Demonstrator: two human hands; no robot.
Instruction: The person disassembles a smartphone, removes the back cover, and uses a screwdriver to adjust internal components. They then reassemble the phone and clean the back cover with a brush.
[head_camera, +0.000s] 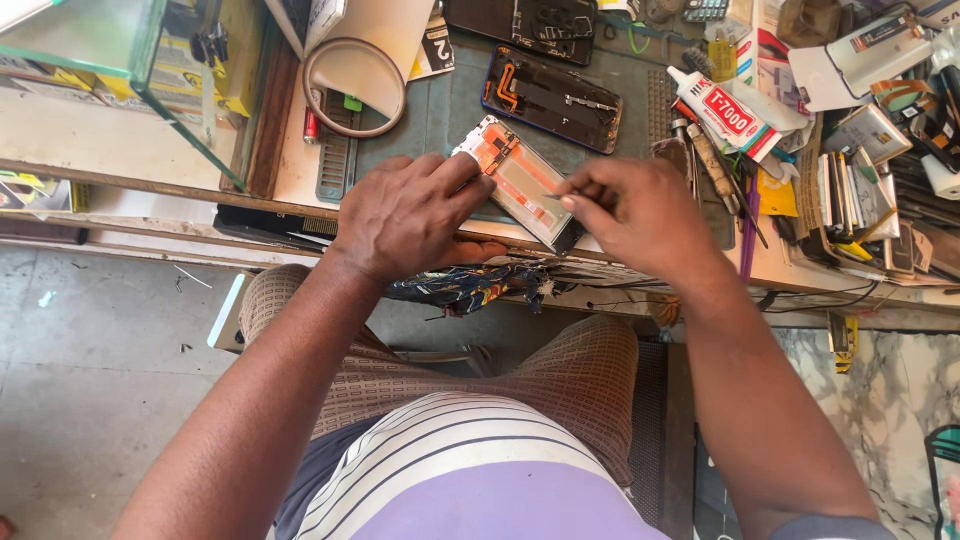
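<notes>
While I am watching through the head camera, my left hand (415, 215) is pressing down on the near end of an opened phone frame (520, 180), fingers closed over its edge and thumb tucked beneath, so the frame is being pinned against the front lip of the green work mat (440, 110). My right hand (640, 215) is pinching a thin pointed tool (562, 196) between thumb and forefinger, fingers drawn together on it, and the tip is touching the frame's orange inner face just right of the left hand's fingertips. To do this well, I judge I should be keeping the left hand's hold firm and flat so the frame is not rocking, and working the tip lightly and shallowly, since flex strips there would probably tear easily. Beyond the grip, farther up the mat, a second dark phone body (550, 98) is lying open; right of the tool hand, a glue tube (722, 110) and a pile of loose parts are crowding the bench. Below the grip, a patterned cloth (470, 285) is hanging off the bench edge.
</notes>
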